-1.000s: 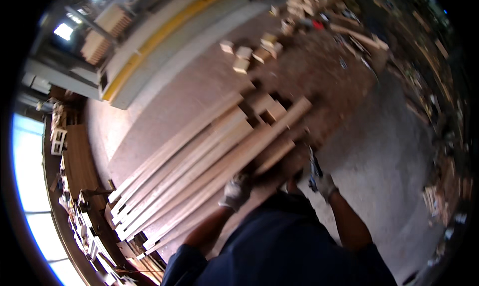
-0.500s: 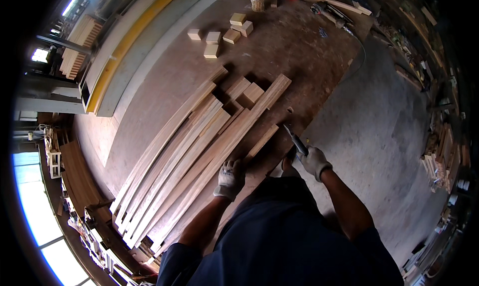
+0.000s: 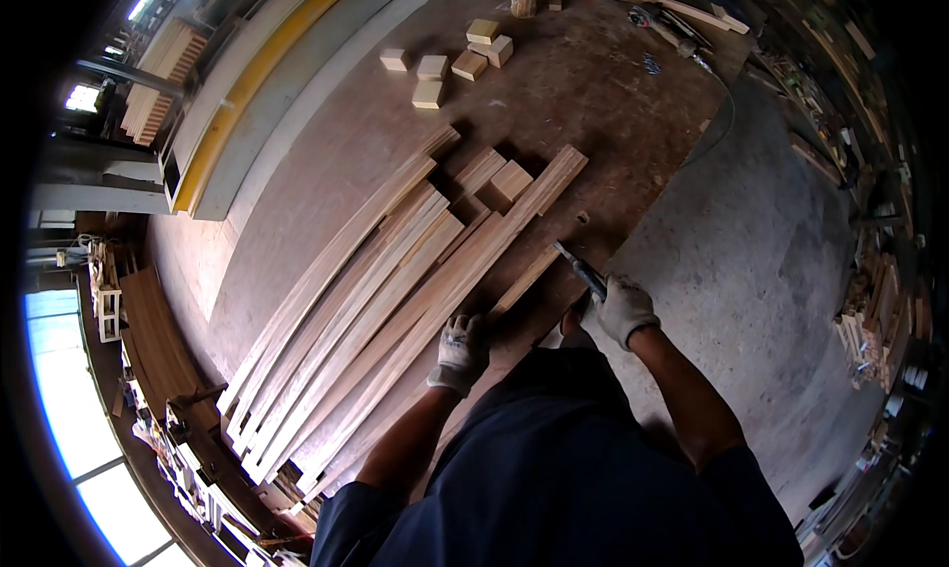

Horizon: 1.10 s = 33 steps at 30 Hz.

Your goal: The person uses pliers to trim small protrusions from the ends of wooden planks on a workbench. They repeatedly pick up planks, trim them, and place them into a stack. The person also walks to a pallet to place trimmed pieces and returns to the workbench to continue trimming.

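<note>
My right hand (image 3: 625,312), in a pale work glove, is wrapped round a slim hand tool (image 3: 585,274) with a dark handle and a narrow metal tip. Its exact kind is too small to make out. The tip reaches the far end of a short wooden strip (image 3: 524,281). Also gloved, my left hand (image 3: 461,349) grips the near end of that strip, its fingers curled and partly hidden. Just left of this hand, long wooden boards (image 3: 395,300) lie side by side on the brown work table (image 3: 583,102). A wooden block (image 3: 509,184) sits among their far ends.
Several small wooden blocks (image 3: 432,68) lie farther back beside a round pot (image 3: 522,0). A corded power tool (image 3: 664,31) rests at the far right. Grey concrete floor (image 3: 732,241) runs along the right, with scrap wood (image 3: 870,315) beyond.
The tool's tip has shifted slightly left and up onto the strip's far end. My left hand keeps its place on the strip, and the whole view has moved a little.
</note>
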Tool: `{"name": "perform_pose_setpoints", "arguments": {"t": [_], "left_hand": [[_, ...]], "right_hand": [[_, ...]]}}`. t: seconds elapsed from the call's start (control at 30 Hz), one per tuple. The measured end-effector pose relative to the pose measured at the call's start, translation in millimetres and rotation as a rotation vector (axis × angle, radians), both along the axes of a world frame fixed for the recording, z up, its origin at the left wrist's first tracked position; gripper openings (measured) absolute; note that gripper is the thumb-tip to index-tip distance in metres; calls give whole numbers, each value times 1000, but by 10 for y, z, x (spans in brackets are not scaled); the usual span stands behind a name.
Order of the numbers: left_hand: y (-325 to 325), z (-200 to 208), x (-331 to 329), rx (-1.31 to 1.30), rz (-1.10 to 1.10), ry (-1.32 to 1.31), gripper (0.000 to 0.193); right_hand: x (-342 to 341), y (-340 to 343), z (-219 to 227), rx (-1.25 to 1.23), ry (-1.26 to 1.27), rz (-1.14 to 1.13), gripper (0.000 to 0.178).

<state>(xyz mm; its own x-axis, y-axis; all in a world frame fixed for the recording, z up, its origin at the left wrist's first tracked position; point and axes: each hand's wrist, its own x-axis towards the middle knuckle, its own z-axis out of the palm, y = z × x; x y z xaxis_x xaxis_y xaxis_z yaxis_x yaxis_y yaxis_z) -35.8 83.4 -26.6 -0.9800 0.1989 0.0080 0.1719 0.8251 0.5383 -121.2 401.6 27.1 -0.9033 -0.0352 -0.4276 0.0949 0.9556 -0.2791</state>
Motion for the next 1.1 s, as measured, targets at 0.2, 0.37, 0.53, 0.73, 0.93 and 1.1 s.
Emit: {"name": "perform_pose_setpoints", "arguments": {"t": [0.2,0.37,0.53,0.73,0.93,1.1], "left_hand": [[-45,-134,31,-2,-13,17,39],[-26,-86,-4,-13,-26,1,39],[3,-47,1,-40,10,-22,38],[19,-1,-18,-43,22,-26,37],[-18,-103,36,-43,7,-12,40],[17,-93,-12,-42,19,-5,38]], "right_hand": [[-179,-52,329,-254,-410,-155,36],[-183,90,94,-186,-287,-50,34],[-261,42,268,-196,-328,-84,34],[31,109,-249,-1210,-840,-698,32],[415,-104,-905,-1333,-687,-791,42],[107,421,-937,-921,-472,-572,35]]}}
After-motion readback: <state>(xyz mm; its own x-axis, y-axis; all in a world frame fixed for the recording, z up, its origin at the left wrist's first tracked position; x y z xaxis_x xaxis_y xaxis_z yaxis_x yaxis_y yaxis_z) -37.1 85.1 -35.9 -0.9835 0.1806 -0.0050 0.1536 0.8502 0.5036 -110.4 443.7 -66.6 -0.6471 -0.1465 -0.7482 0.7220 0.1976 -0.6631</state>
